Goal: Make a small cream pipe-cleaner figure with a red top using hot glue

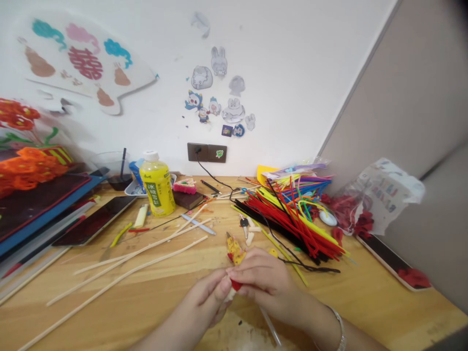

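Note:
My left hand (pixel 206 298) and my right hand (pixel 261 282) meet low in the middle of the view, with their fingertips pinched together on a small craft piece. Its yellow, fuzzy pipe-cleaner part (pixel 234 250) sticks up above my fingers, and a red part (pixel 236 285) shows between them. The rest of the piece is hidden by my fingers. A silver bangle (pixel 339 327) sits on my right wrist. Several long, pale wooden sticks (pixel 127 267) lie to the left of my hands, and a set of keys (pixel 243 225) lies just above them.
A large heap of red, yellow, black and blue pipe cleaners (pixel 292 219) covers the right of the wooden desk (pixel 109 312). A yellow-green bottle (pixel 157 185) stands at the back. Stacked folders and a dark tablet (pixel 95 219) lie at the left, beside orange craft flowers. A wall rises behind.

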The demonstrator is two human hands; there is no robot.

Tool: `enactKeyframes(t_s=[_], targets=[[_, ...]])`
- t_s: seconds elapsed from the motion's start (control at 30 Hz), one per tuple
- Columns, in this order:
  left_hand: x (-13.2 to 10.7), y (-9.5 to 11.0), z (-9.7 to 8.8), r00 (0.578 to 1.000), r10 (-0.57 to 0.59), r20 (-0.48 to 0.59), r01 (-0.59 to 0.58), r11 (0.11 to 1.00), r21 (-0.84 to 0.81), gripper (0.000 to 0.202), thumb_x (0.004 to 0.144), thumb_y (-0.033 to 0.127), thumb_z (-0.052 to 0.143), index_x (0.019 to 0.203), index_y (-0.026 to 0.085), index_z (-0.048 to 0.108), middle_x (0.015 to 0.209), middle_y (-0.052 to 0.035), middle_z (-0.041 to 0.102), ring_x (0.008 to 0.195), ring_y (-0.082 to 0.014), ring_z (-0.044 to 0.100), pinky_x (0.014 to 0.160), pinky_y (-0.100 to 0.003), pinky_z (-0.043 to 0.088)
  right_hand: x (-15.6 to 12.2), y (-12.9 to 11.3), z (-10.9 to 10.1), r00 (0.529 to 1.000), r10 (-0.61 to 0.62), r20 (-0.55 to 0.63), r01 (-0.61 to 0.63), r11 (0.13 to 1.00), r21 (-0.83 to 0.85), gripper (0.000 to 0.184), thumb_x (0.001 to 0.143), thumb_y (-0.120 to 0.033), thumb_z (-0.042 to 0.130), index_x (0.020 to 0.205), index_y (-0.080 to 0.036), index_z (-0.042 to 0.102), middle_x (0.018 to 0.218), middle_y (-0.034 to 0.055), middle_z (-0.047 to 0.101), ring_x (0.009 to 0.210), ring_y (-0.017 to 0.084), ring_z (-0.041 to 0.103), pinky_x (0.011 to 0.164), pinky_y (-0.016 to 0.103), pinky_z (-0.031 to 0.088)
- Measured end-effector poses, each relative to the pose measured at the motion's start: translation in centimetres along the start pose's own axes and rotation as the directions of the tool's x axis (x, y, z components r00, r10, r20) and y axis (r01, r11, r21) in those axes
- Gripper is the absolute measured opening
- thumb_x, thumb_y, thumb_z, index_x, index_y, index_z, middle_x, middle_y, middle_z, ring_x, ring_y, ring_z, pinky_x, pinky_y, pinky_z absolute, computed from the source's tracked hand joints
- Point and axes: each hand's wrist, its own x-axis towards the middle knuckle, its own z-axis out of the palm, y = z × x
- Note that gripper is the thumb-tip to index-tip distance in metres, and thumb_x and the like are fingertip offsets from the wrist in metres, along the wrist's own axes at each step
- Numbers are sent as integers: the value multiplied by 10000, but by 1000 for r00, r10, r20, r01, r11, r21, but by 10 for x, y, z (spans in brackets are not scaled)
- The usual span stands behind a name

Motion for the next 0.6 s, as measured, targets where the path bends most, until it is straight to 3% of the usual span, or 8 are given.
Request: enactKeyframes(t_s=[0.4,0.6], targets=[[1,4,-1,1000,2,-24,0,997,81,483,593,648,626,653,173,560,560,61,364,493,-88,240,457,-223,164,0,-4,-3,996,53,68,-50,997,-53,209,900,-245,493,1078,-193,591,876,54,686,817,149,597,760,303,471],[0,7,-1,1000,0,-3,0,997,78,482,588,656,622,647,184,540,580,55,380,523,-103,266,478,-226,195,1,-4,-3,997,44,61,-41,998,-50,164,907,-263,481,981,-190,607,883,44,691,811,139,583,767,283,463]])
